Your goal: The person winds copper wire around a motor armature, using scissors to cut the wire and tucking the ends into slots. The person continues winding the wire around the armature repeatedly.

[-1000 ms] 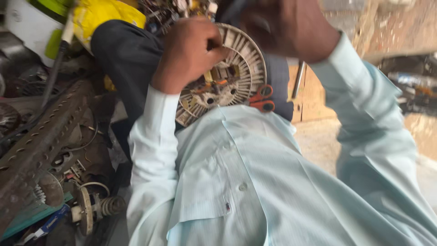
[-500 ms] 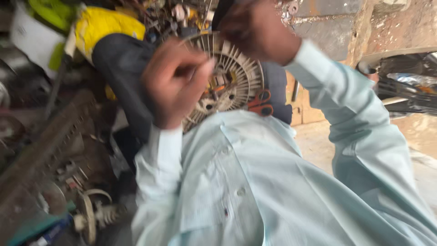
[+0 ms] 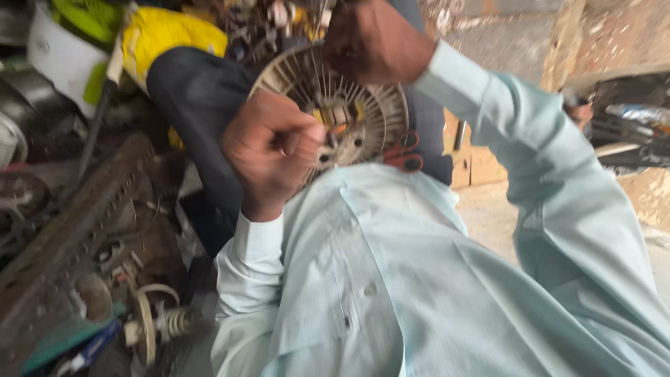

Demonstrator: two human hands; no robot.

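While the whole view is a bit smeared, you can still make out what's going on: the person has a round, cream-coloured finned motor disc [image 3: 349,105], looks like a fan motor rotor or stator plate with radial ribs, propped on edge against a dark-trousered knee [image 3: 199,98], its flat face turned toward the camera.

Left hand [image 3: 272,150] is curled into a loose fist right at the near-left edge of the disc, fingers [image 3: 300,143] pressed together and pinching something small at the hub, maybe a wire or a terminal, too blurry for me to say which. The hub with its yellowish and orange bits [image 3: 342,119] sits just right of those fingertips, so the left hand is clearly the one closer to the centre.

Right hand [image 3: 373,42] grips the far top rim of the disc, closed over it, steadying it. Can't see its fingertips, they're wrapped behind.

Red-handled scissors [image 3: 403,155] lie just beside the disc's right edge, near the pale blue shirt [image 3: 391,279]. Off to the left there's a pile of scrap metal and coils [image 3: 91,230], plus a yellow container [image 3: 171,31] at the far left.
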